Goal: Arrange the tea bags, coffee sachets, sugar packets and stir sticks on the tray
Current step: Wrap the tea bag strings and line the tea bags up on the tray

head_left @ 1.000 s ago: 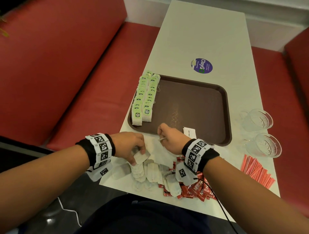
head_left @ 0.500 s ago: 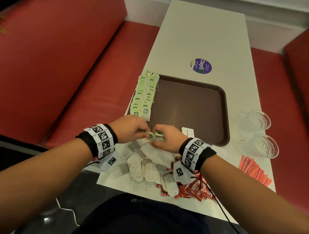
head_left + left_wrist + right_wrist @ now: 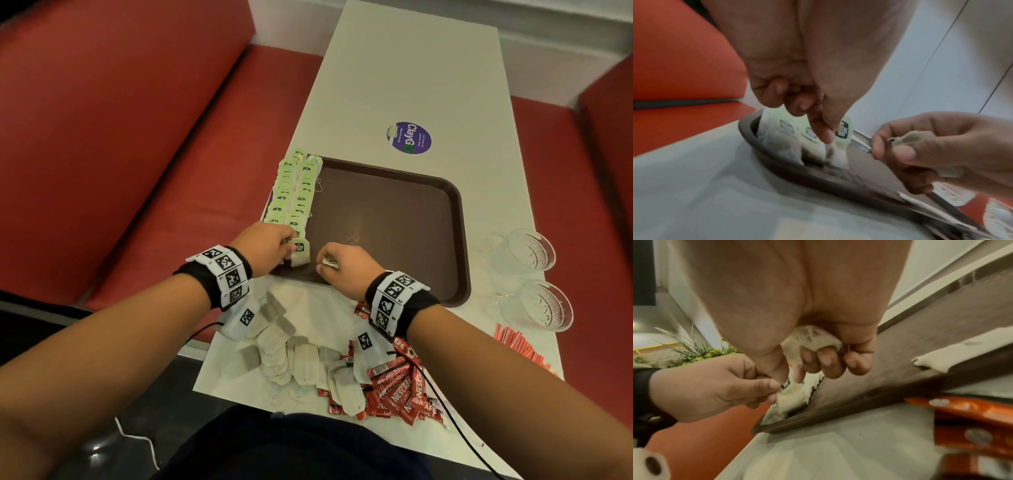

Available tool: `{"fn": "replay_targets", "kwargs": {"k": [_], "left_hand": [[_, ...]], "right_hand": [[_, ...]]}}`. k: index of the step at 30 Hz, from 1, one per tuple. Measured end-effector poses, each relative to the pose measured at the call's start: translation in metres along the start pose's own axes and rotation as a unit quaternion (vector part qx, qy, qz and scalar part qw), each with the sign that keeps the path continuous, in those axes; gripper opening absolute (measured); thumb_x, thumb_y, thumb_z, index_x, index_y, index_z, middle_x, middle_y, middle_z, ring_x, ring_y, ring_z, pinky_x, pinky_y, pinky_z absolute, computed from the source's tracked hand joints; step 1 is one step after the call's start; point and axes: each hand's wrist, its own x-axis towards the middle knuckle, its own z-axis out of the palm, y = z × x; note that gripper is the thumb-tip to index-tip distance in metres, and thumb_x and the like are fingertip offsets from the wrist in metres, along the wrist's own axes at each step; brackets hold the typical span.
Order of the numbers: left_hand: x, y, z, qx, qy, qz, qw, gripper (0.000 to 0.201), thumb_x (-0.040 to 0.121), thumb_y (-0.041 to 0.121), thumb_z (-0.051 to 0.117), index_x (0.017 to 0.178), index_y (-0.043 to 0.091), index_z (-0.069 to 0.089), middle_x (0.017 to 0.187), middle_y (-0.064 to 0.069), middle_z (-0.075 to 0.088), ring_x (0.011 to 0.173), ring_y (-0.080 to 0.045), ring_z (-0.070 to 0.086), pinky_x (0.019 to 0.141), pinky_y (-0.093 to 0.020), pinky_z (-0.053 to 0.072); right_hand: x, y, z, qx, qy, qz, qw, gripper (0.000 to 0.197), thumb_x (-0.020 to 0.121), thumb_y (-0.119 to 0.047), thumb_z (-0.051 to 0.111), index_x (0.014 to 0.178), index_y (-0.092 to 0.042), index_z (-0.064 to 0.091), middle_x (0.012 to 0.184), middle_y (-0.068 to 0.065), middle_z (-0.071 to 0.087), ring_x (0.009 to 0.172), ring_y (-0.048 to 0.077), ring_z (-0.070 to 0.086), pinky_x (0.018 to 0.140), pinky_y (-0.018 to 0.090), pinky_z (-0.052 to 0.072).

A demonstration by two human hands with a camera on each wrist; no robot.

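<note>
The left hand (image 3: pixel 270 247) pinches a green-tagged tea bag (image 3: pixel 300 253) at the near end of the rows on the brown tray (image 3: pixel 459 240). Just right of it, the right hand (image 3: pixel 346 270) clutches another tea bag (image 3: pixel 813 337).

Your head camera looks steeply down from above the near end of the desk (image 3: pixel 411 68), with the brown tray (image 3: pixel 459 240) mid-frame. Each wrist camera sits low and very close, looking along its palm at the tray's near left corner (image 3: pixel 748 129), which all three views share, the right wrist's included (image 3: pixel 818 418).
</note>
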Motion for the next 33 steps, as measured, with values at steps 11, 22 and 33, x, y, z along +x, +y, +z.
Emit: {"fn": "replay_targets", "kwargs": {"k": [11,22,33], "left_hand": [[0.015,0.0,0.008,0.066,0.031,-0.029,0.997,0.039,0.081,0.05,0.072,0.106,0.028,0.053,0.09,0.007,0.06,0.083,-0.021,0.059,0.069,-0.033,0.044],[0.014,-0.013,0.01,0.097,0.019,0.015,0.995,0.038,0.077,0.043,0.078,0.107,0.028,0.06,0.106,0.005,0.057,0.098,-0.019,0.056,0.077,-0.032,0.042],[0.001,-0.031,0.001,0.002,0.029,0.028,0.999,0.039,0.075,0.044,0.082,0.101,0.024,0.061,0.097,0.008,0.053,0.094,-0.015,0.058,0.082,-0.035,0.049]], "right_hand": [[0.035,-0.009,0.004,-0.09,-0.096,0.018,0.991,0.032,0.093,-0.029,0.052,0.119,-0.017,0.066,0.109,0.007,0.07,0.1,0.03,0.065,0.083,0.034,0.053],[0.046,-0.016,0.006,-0.099,-0.105,0.009,0.99,0.03,0.093,-0.03,0.054,0.114,-0.016,0.068,0.096,0.007,0.07,0.08,0.025,0.06,0.067,0.028,0.044],[0.042,-0.024,0.004,-0.016,-0.094,0.028,0.995,0.041,0.09,-0.018,0.059,0.125,-0.01,0.042,0.099,0.006,0.059,0.086,0.026,0.059,0.068,0.033,0.047]]}}
